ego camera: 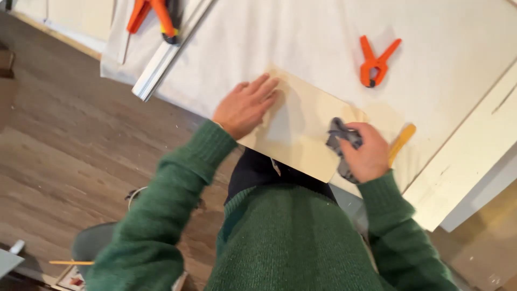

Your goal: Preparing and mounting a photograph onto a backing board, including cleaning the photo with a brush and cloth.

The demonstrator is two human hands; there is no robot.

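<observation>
The person in the green knitted sweater leans over a bench (301,37) covered with a pale cloth, and a thin, light wooden board (301,129) lies on it at a slant, its near corner reaching over the bench edge toward the person's body. The left hand (245,106) lies flat on the far left end of the board, fingers stretched out and slightly spread, palm down, its grip open and holding nothing, only pressing on the wood. The right hand (369,152) sits at the right end of the board with its grip closed around a crumpled grey rag (340,139), which bunches out from under the fingers and touches the board's surface. Just beside that hand, to its right, a flat yellowish stick (403,141) lies on the cloth, partly hidden by the hand. Farther up the bench, well apart from the board, rests an orange spring clamp (376,62). At the top left corner lies a second orange clamp (152,15), next to a long pale strip of moulding (167,54) that runs diagonally along the bench edge. Below the bench is a brown wooden floor (70,140).
</observation>
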